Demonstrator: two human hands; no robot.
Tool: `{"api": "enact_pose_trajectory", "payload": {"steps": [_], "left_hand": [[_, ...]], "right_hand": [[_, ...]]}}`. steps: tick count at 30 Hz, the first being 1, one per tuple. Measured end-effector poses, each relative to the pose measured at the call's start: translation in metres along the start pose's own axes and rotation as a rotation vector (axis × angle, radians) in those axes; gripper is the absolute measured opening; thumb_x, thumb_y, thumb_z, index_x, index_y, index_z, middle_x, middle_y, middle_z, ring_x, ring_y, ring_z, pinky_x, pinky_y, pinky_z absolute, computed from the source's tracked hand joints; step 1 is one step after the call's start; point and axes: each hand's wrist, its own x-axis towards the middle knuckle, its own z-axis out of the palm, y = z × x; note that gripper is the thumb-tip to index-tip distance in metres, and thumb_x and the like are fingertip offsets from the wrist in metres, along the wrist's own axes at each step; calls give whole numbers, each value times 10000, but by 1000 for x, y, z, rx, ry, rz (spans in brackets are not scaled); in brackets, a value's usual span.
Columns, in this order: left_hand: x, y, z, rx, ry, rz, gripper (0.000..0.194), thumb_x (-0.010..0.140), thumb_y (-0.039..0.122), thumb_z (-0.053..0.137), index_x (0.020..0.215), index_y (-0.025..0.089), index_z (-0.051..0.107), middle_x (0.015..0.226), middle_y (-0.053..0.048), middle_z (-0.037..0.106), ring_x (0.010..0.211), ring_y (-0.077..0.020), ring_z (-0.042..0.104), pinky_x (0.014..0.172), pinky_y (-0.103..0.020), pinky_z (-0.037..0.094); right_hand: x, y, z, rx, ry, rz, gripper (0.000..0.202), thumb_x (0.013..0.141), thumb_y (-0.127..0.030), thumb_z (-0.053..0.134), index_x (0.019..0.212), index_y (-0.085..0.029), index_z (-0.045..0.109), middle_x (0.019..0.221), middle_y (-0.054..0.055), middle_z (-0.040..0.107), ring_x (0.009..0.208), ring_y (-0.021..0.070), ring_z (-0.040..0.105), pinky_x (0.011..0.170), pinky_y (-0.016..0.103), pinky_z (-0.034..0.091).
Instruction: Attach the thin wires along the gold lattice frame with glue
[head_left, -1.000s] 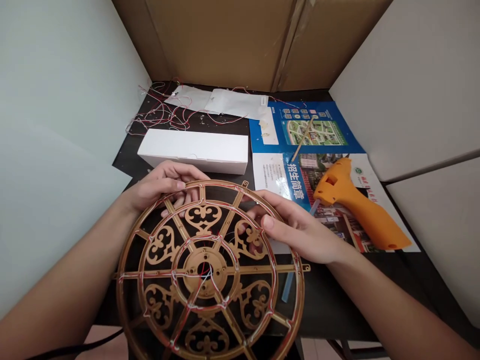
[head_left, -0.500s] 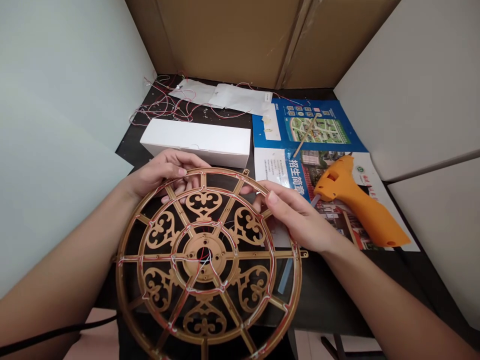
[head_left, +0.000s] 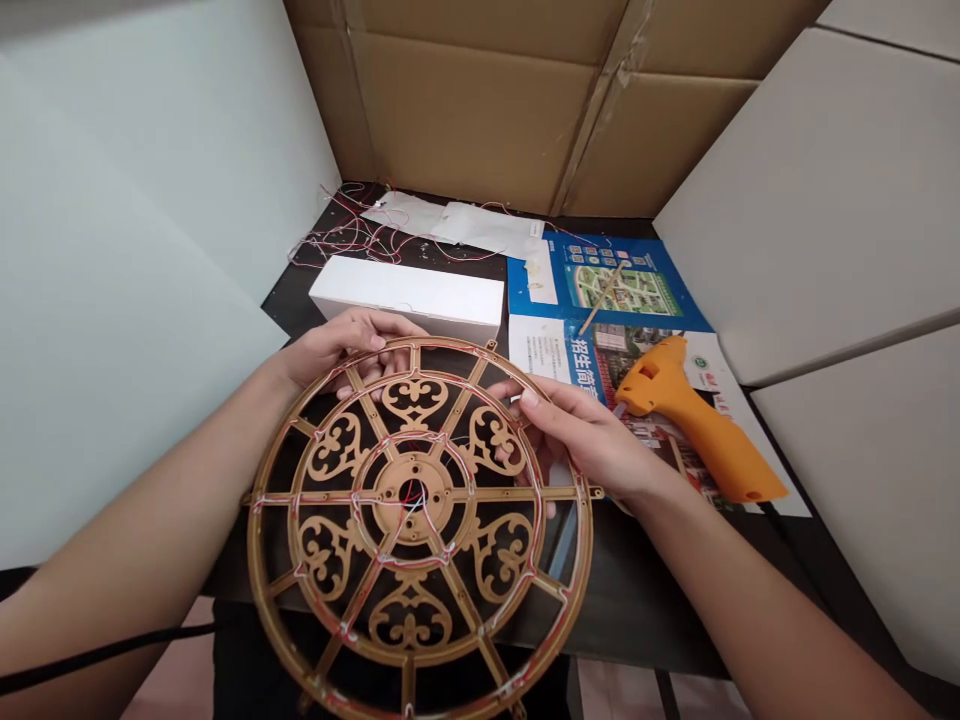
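A round gold openwork frame (head_left: 411, 470) is tilted up towards me, its far edge over the dark table. Red and white wires run along its rings and spokes and come together at the centre hole. My left hand (head_left: 349, 350) grips the far left rim, with fingers behind the frame. At the upper right rim, my right hand (head_left: 574, 425) holds on, thumb in front and fingers passing behind. A white box (head_left: 409, 290) lies just beyond the frame.
An orange glue gun (head_left: 694, 415) rests on a printed blue and white sheet (head_left: 544, 345) at the right, with a thin wooden stick (head_left: 602, 298). Loose wires (head_left: 360, 235) and white packets (head_left: 487, 230) lie at the back. Cardboard (head_left: 465, 100) stands behind.
The view has tilted up a little, so the table items appear lower. Both hands keep hold of the frame, and more fingers of my right hand show through it.
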Motion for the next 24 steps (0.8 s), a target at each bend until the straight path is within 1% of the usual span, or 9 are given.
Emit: {"api": "enact_pose_trajectory", "payload": {"steps": [2, 7, 10, 13, 15, 18, 20, 22, 24], "left_hand": [[0, -1, 0, -7, -5, 6, 362, 683, 271, 759, 1010, 134, 831, 679, -84, 770, 276, -113, 534, 212, -150, 360], [-1, -2, -1, -31, -27, 21, 379, 688, 241, 733, 1030, 91, 803, 704, -97, 770, 308, -103, 527, 227, -152, 359], [-1, -2, -1, -71, -31, 23, 399, 693, 226, 686, 1045, 59, 774, 733, -118, 770, 405, -128, 592, 278, -161, 392], [-2, -2, -2, -134, -29, 43, 442, 702, 285, 638, 1053, 42, 752, 775, -141, 766, 582, -180, 682, 448, -214, 532], [-3, -3, -4, -168, -40, 52, 476, 717, 319, 611, 1072, 28, 736, 790, -149, 759, 637, -203, 697, 536, -257, 571], [-5, -3, -6, -205, -67, 51, 534, 756, 375, 599, 1137, 14, 701, 810, -157, 757, 647, -218, 698, 538, -281, 567], [-6, -3, -6, -220, -84, 48, 607, 780, 444, 609, 1198, 8, 675, 853, -170, 766, 648, -218, 697, 541, -285, 564], [-7, -3, -4, -230, -100, 47, 706, 785, 530, 624, 1256, 4, 647, 924, -191, 772, 671, -224, 704, 561, -290, 564], [-9, -1, -1, -234, -116, 50, 790, 781, 610, 619, 1294, 9, 627, 1009, -212, 770, 744, -259, 728, 591, -307, 571]], "right_hand": [[0, -1, 1, 11, 12, 9, 428, 932, -548, 640, 1238, -248, 627, 757, -27, 680, 502, 136, 652, 349, 230, 527], [0, -1, 2, 16, 56, 26, 470, 902, -556, 672, 1239, -232, 627, 724, -18, 699, 468, 143, 646, 347, 238, 533], [0, 1, 0, 20, 87, 32, 474, 888, -558, 690, 1230, -235, 630, 733, -8, 719, 473, 148, 655, 353, 236, 536], [0, 1, -1, 32, 112, 34, 478, 892, -560, 682, 1249, -248, 622, 748, -2, 727, 479, 144, 653, 375, 237, 543], [1, 1, -2, 44, 124, 42, 517, 885, -577, 681, 1282, -254, 605, 763, 7, 733, 473, 152, 652, 358, 245, 532], [1, 1, -2, 55, 144, 52, 556, 865, -587, 700, 1300, -258, 599, 786, 18, 741, 471, 167, 658, 327, 253, 516], [0, 0, -1, 58, 161, 50, 553, 854, -588, 715, 1284, -256, 614, 765, 18, 736, 480, 169, 661, 333, 250, 521], [-3, -2, -1, 58, 188, 49, 538, 869, -582, 705, 1285, -252, 623, 739, 20, 727, 498, 170, 665, 349, 238, 523], [-7, -5, -1, 52, 217, 46, 534, 897, -576, 676, 1310, -244, 616, 726, 25, 720, 493, 167, 659, 351, 229, 516]]}}
